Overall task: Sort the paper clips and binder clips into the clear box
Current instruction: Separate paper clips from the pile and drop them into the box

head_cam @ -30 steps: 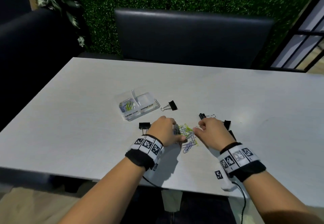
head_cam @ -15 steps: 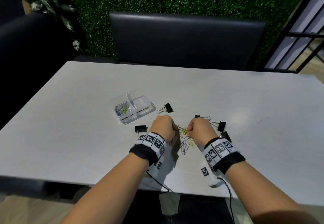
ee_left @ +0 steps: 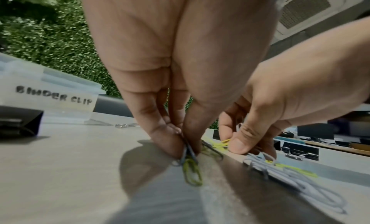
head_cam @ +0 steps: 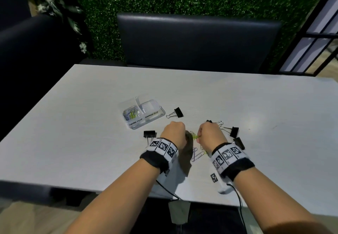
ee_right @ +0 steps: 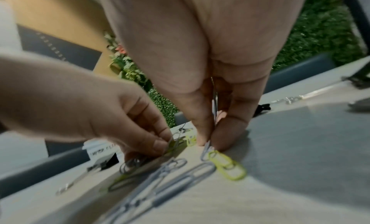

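Observation:
The clear box (head_cam: pixel 161 114) stands on the white table (head_cam: pixel 91 142); its left compartment holds several paper clips (head_cam: pixel 131 115), and its right compartment, labelled BINDER CLIP (ee_left: pixel 54 97), looks bare. Loose grey and yellow-green paper clips (head_cam: pixel 197 153) lie between my hands. My left hand (head_cam: pixel 184 136) pinches a dark and a yellow-green paper clip (ee_left: pixel 191 164) at the tabletop. My right hand (head_cam: pixel 199 136) pinches a grey paper clip (ee_right: pixel 207 149) beside a yellow-green one (ee_right: pixel 227 166). Black binder clips lie around: one (head_cam: pixel 177 113) right of the box, one (head_cam: pixel 149 134) left of my left hand.
More black binder clips (head_cam: pixel 233 131) (head_cam: pixel 240 143) lie to the right of my right hand, another (head_cam: pixel 210 122) just beyond it. A dark chair (head_cam: pixel 197 41) stands behind the table's far edge, with a green hedge wall behind it. Cables hang over the near edge.
Both hands have drawn together over the paper clip pile and curled into pinches on clips. The binder clips and the box have not moved.

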{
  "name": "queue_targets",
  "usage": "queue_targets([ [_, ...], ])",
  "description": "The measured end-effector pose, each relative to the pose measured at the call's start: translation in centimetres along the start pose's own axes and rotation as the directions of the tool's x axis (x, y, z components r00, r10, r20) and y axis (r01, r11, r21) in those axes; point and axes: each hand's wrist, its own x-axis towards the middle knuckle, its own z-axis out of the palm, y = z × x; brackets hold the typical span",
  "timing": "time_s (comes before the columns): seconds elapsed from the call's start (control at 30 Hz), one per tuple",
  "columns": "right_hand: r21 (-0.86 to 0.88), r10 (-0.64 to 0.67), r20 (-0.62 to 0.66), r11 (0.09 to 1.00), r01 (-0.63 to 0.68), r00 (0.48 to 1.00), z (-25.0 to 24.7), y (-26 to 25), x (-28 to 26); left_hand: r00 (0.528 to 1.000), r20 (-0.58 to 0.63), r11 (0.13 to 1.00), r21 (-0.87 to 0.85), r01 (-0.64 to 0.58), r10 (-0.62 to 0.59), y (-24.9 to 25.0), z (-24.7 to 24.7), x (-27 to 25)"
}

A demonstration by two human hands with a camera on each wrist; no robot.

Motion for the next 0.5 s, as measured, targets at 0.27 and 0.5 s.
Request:
queue_targets([
  [0.27, 0.324, 0.065, -0.010, 0.944, -0.058, 0.998, -1.6, 2.0, -0.3, 0.998, 0.054, 0.943, -0.327, 0.056, -0.041, -1.7, -1.2, 0.1],
  [0.5, 0.697, 0.054, -0.012, 0.717, -0.031, 0.998, -3.8, -1.0, -0.6, 0.999, -0.028, 0.834, -0.551, 0.020, -0.043, -4.1, -3.5, -0.5],
])
